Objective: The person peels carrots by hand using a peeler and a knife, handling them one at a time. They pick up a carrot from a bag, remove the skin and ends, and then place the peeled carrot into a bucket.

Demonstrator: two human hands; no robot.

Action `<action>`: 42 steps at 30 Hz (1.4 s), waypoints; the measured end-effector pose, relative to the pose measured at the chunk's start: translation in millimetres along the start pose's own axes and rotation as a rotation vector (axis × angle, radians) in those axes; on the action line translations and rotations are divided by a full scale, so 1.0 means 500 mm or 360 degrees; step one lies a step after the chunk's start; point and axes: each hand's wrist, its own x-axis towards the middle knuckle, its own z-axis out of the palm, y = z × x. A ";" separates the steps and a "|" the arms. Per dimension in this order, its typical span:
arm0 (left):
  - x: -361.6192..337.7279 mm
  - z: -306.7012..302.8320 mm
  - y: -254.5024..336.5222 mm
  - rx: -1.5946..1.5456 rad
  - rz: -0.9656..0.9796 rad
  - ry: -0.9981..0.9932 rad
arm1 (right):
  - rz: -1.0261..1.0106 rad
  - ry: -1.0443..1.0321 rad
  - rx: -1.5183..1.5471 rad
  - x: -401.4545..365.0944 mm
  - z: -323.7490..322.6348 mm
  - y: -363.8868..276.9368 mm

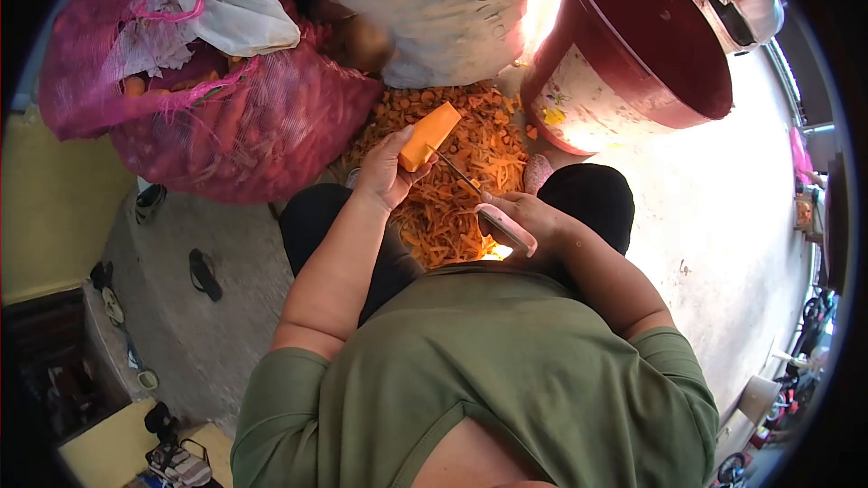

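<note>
My left hand [389, 170] is closed round the lower end of a thick, peeled orange carrot [430, 134], which points up and to the right. In my right hand [533, 219] is a knife with a pink handle [508, 224]; its thin dark blade [459, 173] reaches up-left to the carrot's side. Below both hands, between my knees, lies a heap of orange peelings and carrot pieces [443, 212]. Part of the right hand's fingers is hidden behind the handle.
A pink mesh sack of carrots [244, 131] stands at the upper left, beside a whitish full sack [434, 9]. At the upper right is a large red bucket [579, 90]. A dark slipper [205, 275] lies on the concrete floor [181, 334].
</note>
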 end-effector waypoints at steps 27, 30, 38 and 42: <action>0.017 0.009 -0.007 0.0596 0.0269 0.0278 | 0.0183 0.0614 -0.0837 0.060 0.025 0.019; 0.025 0.012 -0.019 0.0409 0.0384 0.0278 | 0.0191 0.0723 -0.0935 0.074 0.033 0.019; 0.051 0.004 -0.032 0.0095 0.0513 0.0115 | 0.0038 0.0294 0.0915 0.122 0.043 0.073; 0.042 0.016 -0.030 -0.0296 0.0372 0.0151 | -0.0099 -0.0643 0.1577 0.109 0.008 0.067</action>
